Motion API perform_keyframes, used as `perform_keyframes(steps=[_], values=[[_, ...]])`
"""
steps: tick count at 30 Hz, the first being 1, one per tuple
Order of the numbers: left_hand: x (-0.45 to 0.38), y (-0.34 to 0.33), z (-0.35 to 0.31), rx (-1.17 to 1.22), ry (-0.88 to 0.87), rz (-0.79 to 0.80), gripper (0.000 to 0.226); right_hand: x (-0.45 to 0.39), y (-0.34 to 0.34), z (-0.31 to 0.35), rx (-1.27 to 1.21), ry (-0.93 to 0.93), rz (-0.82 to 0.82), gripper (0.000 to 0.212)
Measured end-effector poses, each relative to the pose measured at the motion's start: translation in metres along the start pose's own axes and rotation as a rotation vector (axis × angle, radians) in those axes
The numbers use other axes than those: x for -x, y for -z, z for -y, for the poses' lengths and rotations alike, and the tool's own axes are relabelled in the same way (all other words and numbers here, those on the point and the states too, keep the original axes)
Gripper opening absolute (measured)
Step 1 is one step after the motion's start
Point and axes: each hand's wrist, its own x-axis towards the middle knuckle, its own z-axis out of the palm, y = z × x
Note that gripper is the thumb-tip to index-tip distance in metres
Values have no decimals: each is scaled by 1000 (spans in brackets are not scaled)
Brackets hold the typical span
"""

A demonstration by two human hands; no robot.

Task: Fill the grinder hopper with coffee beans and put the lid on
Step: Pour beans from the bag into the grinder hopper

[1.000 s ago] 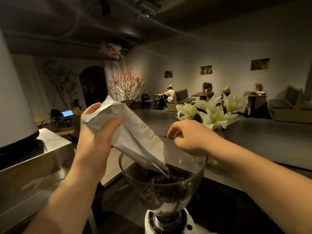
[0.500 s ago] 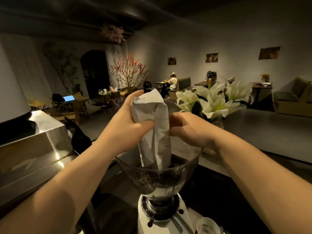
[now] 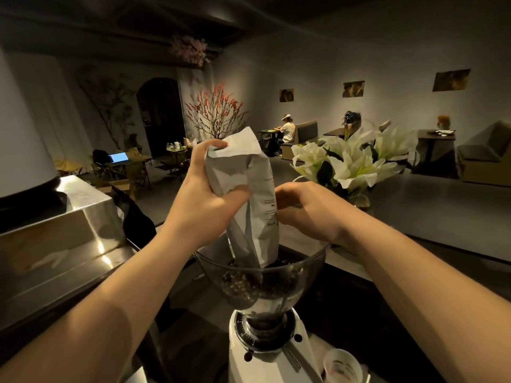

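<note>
Hopper [image 3: 262, 275] takes beans from the upended bag [image 3: 249, 194]; left hand [image 3: 204, 200] grips it, right hand [image 3: 307, 211] pinches its side to steady the pour.

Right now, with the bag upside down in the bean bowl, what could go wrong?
Beans could spill: the hopper already holds a dark pile, and the paper bag stands mouth-down in it, so lifting it fast might scatter some over the rim.

The left hand squeezes the bag while the right hand grips its far side; a slip could tip it sideways.

The small cup beside the grinder might get knocked.
</note>
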Motion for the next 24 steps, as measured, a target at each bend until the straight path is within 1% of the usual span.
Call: perform_keyframes(steps=[2, 5, 7, 9, 12, 13, 15, 17, 19, 22, 24], values=[[-1, 1, 1, 31, -7, 5, 72, 0, 0, 1, 15, 1, 36, 45], [-5, 3, 3, 41, -15, 97, 76, 2, 3, 5, 33, 5, 81, 58], [-5, 4, 3, 62, -32, 136, 79, 3, 4, 5, 40, 21, 114, 47], [-3, 6, 6, 139, -62, 66, 77, 3, 5, 6, 88, 34, 145, 38], [0, 9, 9, 288, -94, -137, 68, 1, 3, 6, 147, 28, 176, 40], [0, 8, 9, 309, -95, -172, 67, 0, 3, 5, 155, 30, 182, 41], [0, 7, 9, 303, -112, -158, 71, -1, 2, 4, 177, 55, 193, 40], [0, 6, 10, 293, -133, -125, 82, -1, 4, 4, 186, 74, 223, 32], [2, 7, 12, 288, -160, -148, 90, -2, 5, 5, 189, 61, 254, 28], [3, 8, 13, 254, -198, -210, 85, -5, 3, 6, 246, 53, 295, 26], [2, 9, 16, 244, -218, -206, 80, -6, 2, 7, 335, 60, 327, 23]])
